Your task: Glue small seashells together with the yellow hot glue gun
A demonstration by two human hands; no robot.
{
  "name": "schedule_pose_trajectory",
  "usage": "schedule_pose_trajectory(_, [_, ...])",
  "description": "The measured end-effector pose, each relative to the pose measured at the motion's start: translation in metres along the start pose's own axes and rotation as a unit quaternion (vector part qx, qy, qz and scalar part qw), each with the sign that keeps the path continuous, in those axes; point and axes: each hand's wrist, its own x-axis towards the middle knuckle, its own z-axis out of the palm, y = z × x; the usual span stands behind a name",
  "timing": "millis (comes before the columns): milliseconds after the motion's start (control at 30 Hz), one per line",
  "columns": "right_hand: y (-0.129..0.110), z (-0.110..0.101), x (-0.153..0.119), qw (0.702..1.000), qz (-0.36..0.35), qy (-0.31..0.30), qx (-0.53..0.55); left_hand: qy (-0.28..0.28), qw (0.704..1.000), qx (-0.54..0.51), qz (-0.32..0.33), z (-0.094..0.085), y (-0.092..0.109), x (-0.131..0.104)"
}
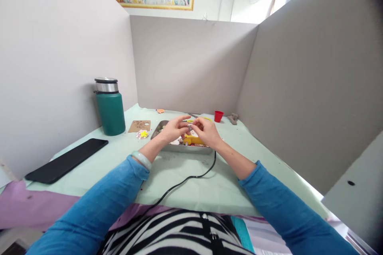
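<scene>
Both hands meet over a shallow metal tray in the middle of the table. My left hand has its fingers curled towards the right, and my right hand pinches from the other side. Between the fingertips is something small and greyish, too small to name. Below the right hand a yellow glue gun lies in the tray among small loose pieces. Its black cord seems to run from the tray towards the table's front edge. Parts of the tray's contents are hidden by my hands.
Left stand a green flask and a flat black slab. A brown card and a flower-shaped piece lie near the tray. A red cup and a grey-brown lump are at back right. Grey panels enclose the table.
</scene>
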Motion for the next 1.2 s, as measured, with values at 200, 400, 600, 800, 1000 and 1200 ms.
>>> schedule_pose_trajectory(200, [0.0038,0.0022,0.0009,0.999,0.019,0.024,0.018,0.027,0.999,0.044,0.008,-0.0002,0.002,-0.0001])
schedule_pose_trajectory(400, [0.001,0.0027,0.0001,0.999,0.028,0.028,0.014,0.059,0.994,0.088,-0.011,0.0005,0.0041,-0.0013])
schedule_pose_trajectory(600, [-0.0024,0.0028,0.0002,0.999,0.039,0.024,0.013,0.074,0.99,0.118,-0.011,0.0019,0.0052,-0.0024])
schedule_pose_trajectory(800, [-0.0035,0.0029,-0.0001,0.999,0.036,0.016,0.009,0.083,0.99,0.115,-0.013,0.002,0.0055,-0.0028])
schedule_pose_trajectory(1000, [-0.0027,0.0032,-0.0008,0.999,0.034,-0.003,0.012,0.092,0.985,0.142,-0.024,-0.0009,0.0026,-0.0019])
schedule_pose_trajectory(1200, [-0.0019,0.0052,-0.0015,0.999,0.037,-0.008,0.016,0.079,0.986,0.149,-0.007,-0.0034,-0.0011,-0.0013])
